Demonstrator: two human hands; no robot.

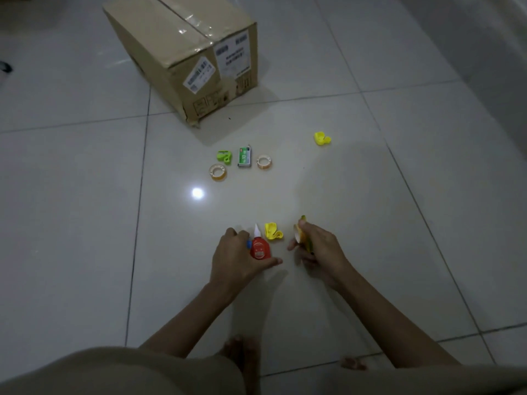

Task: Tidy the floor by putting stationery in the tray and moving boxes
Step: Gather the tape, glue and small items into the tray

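Note:
My left hand [233,260] grips a red glue bottle [260,248] with a white nozzle, low over the tiled floor. My right hand [316,249] holds a green-yellow pen and a yellowish tape roll [302,236]. Between the hands lies a yellow plastic piece [273,231]. Farther ahead lie a green sharpener [224,157], a green staple box [244,157] and two tape rolls [218,172] [264,161]. Another yellow piece [322,138] lies to the right. A taped cardboard box [185,49] stands at the back. No tray is in view.
Glossy white floor tiles [85,223] spread all around, with a bright lamp reflection [197,193] in the middle. My knees and bare toes [353,363] fill the bottom edge. A wall base runs along the far right.

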